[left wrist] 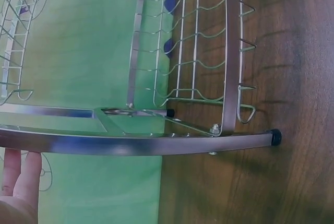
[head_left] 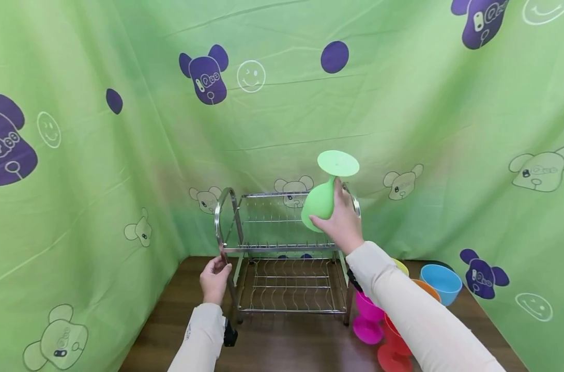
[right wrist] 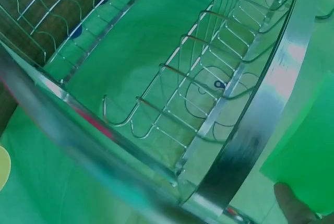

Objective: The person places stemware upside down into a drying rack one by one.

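In the head view my right hand [head_left: 342,219] grips a light green plastic goblet [head_left: 320,204] upside down, its round foot upward and its bowl tilted down. The goblet overlaps the right part of the upper tier of a two-tier metal dish rack [head_left: 279,249]. The green bowl [right wrist: 308,156] and a fingertip show at the right edge of the right wrist view, beside the rack's curved end. My left hand [head_left: 215,279] is at the rack's left post [head_left: 231,284]; in the left wrist view two straight fingers [left wrist: 28,179] touch that post.
Right of the rack, partly behind my right sleeve, stand more goblets: magenta [head_left: 368,323], red [head_left: 395,341], orange [head_left: 428,289], yellow [head_left: 401,266] and blue [head_left: 441,283]. The rack's feet rest on a brown wooden table [head_left: 282,343]. A green patterned cloth [head_left: 272,124] hangs around it.
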{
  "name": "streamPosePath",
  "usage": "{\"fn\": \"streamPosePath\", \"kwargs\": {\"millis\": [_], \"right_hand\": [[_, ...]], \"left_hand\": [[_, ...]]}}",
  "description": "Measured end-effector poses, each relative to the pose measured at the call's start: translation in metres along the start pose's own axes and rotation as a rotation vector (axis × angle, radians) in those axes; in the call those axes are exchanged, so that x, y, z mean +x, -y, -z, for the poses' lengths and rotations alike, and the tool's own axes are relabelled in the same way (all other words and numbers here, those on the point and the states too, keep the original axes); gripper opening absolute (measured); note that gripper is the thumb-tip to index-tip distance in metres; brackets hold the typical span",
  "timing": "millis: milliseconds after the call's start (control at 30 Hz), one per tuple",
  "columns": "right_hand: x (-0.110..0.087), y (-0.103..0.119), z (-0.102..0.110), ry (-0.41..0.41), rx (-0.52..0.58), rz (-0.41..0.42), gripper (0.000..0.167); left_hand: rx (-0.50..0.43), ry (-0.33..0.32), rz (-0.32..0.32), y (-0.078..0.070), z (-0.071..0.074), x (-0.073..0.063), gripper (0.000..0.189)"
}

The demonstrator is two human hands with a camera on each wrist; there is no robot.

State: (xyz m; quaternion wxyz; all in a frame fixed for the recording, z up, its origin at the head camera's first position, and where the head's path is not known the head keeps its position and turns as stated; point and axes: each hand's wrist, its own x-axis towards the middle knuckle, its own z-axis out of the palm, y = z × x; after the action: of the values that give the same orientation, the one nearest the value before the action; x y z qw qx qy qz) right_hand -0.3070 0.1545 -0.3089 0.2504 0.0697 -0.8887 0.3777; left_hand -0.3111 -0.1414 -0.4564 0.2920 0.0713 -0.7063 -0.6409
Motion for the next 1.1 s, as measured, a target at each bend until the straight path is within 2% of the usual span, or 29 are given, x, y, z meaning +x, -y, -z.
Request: {"fn": "streamPosePath", "kwargs": {"millis": [200, 367, 500, 800, 1100], "right_hand": [[0.005, -0.002, -0.010, -0.018, -0.062, -0.011, 0.112], [0.010, -0.006, -0.023, -0.027, -0.100, 0.006, 0.104], [0.008, -0.010, -0.030, -0.014, -0.119, -0.014, 0.101], [0.008, -0.018, -0.031, 0.016, -0.144, -0.045, 0.103], [0.009, -0.023, -0.036, 0.040, -0.152, -0.070, 0.103]], "left_hand": [[-0.043, -0.014, 0.002, 0.001, -0.001, 0.000, 0.029], [-0.053, -0.024, 0.016, 0.001, 0.002, -0.001, 0.030], [-0.047, -0.018, 0.022, 0.003, 0.003, 0.000, 0.031], [-0.067, 0.011, 0.002, 0.002, 0.000, -0.001, 0.032], [-0.052, -0.022, 0.008, 0.009, -0.002, -0.004, 0.032]]}}
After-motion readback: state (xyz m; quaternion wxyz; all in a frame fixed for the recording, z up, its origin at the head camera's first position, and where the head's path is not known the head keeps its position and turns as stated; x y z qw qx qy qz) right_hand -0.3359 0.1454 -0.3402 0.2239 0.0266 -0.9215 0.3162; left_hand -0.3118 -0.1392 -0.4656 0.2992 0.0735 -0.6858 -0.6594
